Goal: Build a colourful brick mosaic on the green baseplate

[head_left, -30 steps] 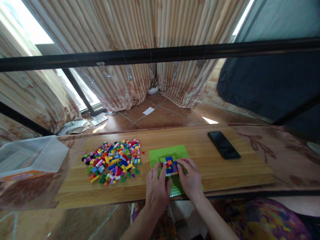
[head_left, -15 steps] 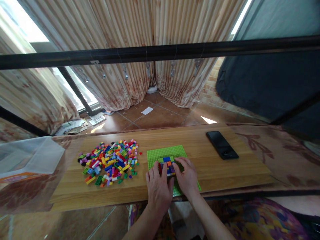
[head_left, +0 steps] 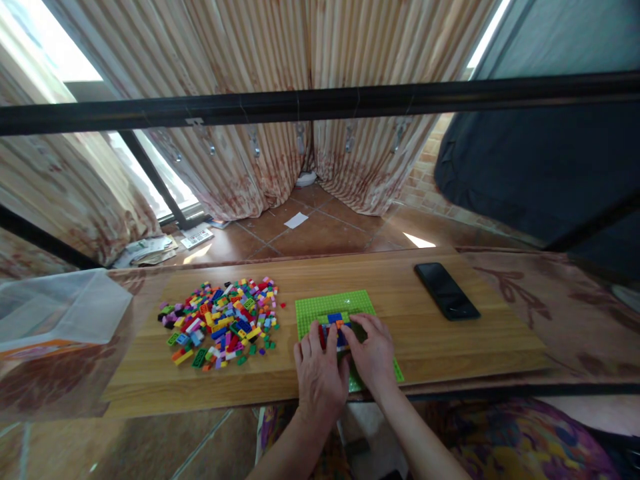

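A green studded baseplate (head_left: 325, 304) lies on the wooden board in front of me. On its middle stands a low build of toy bricks (head_left: 336, 320) in blue, orange, red and white, partly covered by my fingers. My left hand (head_left: 321, 373) grips the build from the left, its index finger reaching over the near side. From the right, my right hand (head_left: 374, 353) holds the build with thumb and index finger. The near part of the baseplate and much of the build are hidden under both hands.
Left of the baseplate spreads a pile of loose coloured bricks (head_left: 225, 323). A black phone (head_left: 447, 291) lies on the right of the wooden board (head_left: 480, 353). A clear plastic bin (head_left: 65, 307) stands at the far left. A black bar (head_left: 320, 107) crosses beyond the board.
Both hands stay on the brick build with only slight finger movement. The whole view has shifted a little, while the pile and phone keep their places.
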`<action>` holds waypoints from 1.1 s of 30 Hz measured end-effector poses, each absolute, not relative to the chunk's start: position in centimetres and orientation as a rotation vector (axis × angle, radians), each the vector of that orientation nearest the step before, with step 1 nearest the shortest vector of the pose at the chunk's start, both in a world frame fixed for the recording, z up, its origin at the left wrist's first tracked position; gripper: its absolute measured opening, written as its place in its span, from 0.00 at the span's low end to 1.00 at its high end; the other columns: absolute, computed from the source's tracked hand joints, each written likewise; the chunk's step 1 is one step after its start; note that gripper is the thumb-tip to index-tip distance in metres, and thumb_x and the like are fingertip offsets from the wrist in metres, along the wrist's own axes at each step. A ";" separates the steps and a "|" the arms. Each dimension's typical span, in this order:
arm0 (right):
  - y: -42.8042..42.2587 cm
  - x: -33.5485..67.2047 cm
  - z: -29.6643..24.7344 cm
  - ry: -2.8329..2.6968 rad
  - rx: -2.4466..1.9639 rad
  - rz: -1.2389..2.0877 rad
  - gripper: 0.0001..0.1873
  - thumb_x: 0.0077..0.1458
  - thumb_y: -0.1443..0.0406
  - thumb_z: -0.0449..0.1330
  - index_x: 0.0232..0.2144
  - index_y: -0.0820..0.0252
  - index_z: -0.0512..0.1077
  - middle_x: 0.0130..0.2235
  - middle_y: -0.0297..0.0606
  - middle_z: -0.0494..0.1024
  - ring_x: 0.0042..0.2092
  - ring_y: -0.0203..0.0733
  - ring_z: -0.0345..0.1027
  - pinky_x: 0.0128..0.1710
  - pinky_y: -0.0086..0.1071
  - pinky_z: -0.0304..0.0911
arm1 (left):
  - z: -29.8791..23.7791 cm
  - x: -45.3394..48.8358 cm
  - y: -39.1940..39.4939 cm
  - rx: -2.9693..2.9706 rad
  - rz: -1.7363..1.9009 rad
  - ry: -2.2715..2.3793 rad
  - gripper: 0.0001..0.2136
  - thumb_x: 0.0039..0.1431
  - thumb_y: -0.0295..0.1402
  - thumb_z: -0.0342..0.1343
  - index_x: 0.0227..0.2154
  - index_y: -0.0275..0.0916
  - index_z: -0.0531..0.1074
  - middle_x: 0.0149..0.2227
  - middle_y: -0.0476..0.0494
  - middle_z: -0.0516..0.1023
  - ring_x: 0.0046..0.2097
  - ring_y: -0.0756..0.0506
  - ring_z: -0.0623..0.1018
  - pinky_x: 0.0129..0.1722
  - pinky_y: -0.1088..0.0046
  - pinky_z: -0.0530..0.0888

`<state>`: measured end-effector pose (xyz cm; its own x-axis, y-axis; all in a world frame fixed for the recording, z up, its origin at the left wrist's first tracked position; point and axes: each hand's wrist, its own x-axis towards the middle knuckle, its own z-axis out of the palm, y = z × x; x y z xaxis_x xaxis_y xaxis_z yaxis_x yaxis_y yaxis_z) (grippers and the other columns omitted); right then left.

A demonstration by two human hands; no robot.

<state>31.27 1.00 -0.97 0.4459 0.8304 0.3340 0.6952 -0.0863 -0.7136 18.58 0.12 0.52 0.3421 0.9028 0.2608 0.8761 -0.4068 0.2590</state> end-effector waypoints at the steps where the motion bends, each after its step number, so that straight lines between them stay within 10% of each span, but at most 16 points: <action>1: 1.1 31.2 -0.9 -1.287 -1.831 0.194 0.18 0.54 0.53 0.58 0.38 0.60 0.75 0.42 0.45 0.76 0.46 0.50 0.67 0.47 0.44 0.60 | 0.6 18.6 0.1 2.512 0.570 1.664 0.26 0.56 0.36 0.54 0.59 0.41 0.62 0.57 0.30 0.61 0.52 0.34 0.66 0.50 0.51 0.64; 33: 0.1 30.9 -2.2 -1.540 -1.769 0.076 0.18 0.62 0.63 0.47 0.43 0.52 0.76 0.45 0.44 0.74 0.47 0.46 0.65 0.45 0.43 0.63 | 1.8 18.6 0.8 2.453 0.426 1.622 0.28 0.54 0.35 0.55 0.60 0.47 0.62 0.59 0.31 0.62 0.51 0.33 0.68 0.49 0.51 0.65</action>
<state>30.92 0.12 -2.20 0.2660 0.8645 0.4264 0.8180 0.0316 -0.5743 18.59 0.79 1.80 0.3677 0.9189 0.1427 0.8704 -0.3941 0.2950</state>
